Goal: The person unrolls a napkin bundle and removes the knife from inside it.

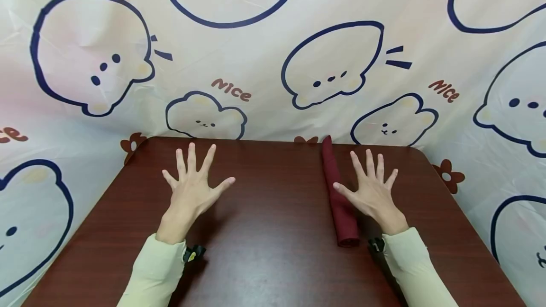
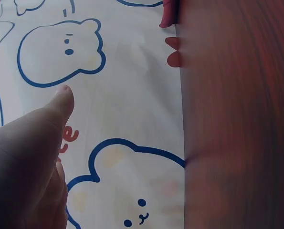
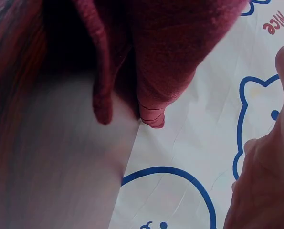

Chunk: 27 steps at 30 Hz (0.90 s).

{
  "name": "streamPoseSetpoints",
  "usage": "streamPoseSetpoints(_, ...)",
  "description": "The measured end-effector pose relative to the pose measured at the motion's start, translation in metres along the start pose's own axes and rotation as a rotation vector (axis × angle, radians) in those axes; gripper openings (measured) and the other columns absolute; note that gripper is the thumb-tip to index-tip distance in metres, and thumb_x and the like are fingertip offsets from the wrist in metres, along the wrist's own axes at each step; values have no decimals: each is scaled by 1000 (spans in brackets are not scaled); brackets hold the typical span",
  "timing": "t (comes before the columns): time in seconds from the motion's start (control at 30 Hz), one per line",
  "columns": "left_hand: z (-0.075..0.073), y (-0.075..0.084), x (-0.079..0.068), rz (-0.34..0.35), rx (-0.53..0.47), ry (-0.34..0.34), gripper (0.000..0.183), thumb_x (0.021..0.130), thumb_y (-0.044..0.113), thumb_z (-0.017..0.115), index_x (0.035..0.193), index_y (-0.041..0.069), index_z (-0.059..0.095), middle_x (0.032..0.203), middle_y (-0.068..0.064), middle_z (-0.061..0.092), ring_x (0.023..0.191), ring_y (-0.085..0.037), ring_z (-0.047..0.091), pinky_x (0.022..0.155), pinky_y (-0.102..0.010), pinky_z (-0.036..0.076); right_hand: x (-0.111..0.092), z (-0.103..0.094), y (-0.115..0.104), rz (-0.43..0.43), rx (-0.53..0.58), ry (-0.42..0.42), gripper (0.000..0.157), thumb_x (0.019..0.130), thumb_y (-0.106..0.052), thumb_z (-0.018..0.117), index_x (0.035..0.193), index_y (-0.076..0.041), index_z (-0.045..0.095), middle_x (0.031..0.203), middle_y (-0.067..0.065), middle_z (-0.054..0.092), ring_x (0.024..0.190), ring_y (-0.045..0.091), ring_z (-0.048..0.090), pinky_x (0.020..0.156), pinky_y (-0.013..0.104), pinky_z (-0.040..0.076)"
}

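Observation:
A dark red rolled cloth (image 1: 341, 203) lies lengthwise on the right half of the brown table, its far tip at the back edge. My right hand (image 1: 371, 191) is held over the table just right of the roll, fingers spread, its thumb overlapping the cloth in the head view. On the left, my left hand (image 1: 192, 191) hovers with fingers spread wide and holds nothing. In the right wrist view the rolled cloth (image 3: 165, 57) looms large, with a loose flap hanging beside it. The left wrist view shows the thumb of the left hand (image 2: 27, 152) stretched out.
The dark brown wooden table (image 1: 264, 231) reaches back to a pale curtain (image 1: 264, 60) printed with blue-outlined cartoon bears. This curtain also hangs along the left and right sides. Dark wrist straps (image 1: 194, 253) sit at both cuffs.

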<state>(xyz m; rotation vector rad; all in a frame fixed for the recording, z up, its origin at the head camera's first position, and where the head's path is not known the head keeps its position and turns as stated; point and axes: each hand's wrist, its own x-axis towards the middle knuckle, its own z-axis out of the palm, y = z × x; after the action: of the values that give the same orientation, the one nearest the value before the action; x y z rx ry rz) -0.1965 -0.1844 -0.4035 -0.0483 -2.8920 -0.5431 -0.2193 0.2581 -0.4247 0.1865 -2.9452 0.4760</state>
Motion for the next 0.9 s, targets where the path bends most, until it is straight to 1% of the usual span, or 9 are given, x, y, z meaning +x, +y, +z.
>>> streamPoseSetpoints(0.13,0,3,0,9,-4,3,100,85,82,50,163,38,4,171,-19,-7,155,-48,-17,104,-88,-4,0,-1,2,-1,11,2,101,88,-77,51,164,-32,3,171,19,-5,155,47,-15,109,80,-16)
streamPoseSetpoints(0.3,1,5,1,7,1,-26,99,86,81,50,162,40,1,171,-18,-8,155,-47,-17,106,-87,-4,1,-2,4,0,17,-20,100,89,-76,49,164,-31,2,171,20,-5,155,48,-13,111,78,-16)
streamPoseSetpoints(0.5,3,6,4,17,0,-40,100,86,80,51,163,38,3,171,-18,-5,156,-48,-13,108,-86,-2,8,-3,3,-3,69,-60,97,91,-74,48,164,-30,3,171,20,-6,155,47,-13,112,77,-15)
streamPoseSetpoints(0.6,9,7,3,28,-1,-64,100,86,80,51,163,38,3,171,-19,-4,156,-48,-11,108,-86,0,10,-2,8,-6,83,-96,95,92,-73,48,164,-30,2,171,20,-6,155,48,-12,113,78,-12)
streamPoseSetpoints(0.7,14,9,3,44,10,-74,100,86,80,51,163,38,3,171,-18,-3,156,-47,-9,109,-85,2,9,-6,15,-20,99,-129,94,94,-69,50,164,-27,3,170,23,-3,154,51,-7,114,79,-5)
streamPoseSetpoints(0.8,17,11,2,62,21,-73,99,86,80,52,163,39,5,171,-17,-1,157,-46,-7,111,-84,3,11,-10,21,-56,128,-162,93,95,-63,54,165,-25,5,169,26,0,153,55,-2,114,79,0)
streamPoseSetpoints(0.9,19,15,2,82,20,-75,98,85,79,53,163,39,7,172,-15,1,157,-44,-5,112,-82,5,10,-13,28,-93,177,-204,92,96,-57,58,165,-23,7,168,27,1,152,56,1,113,80,4)
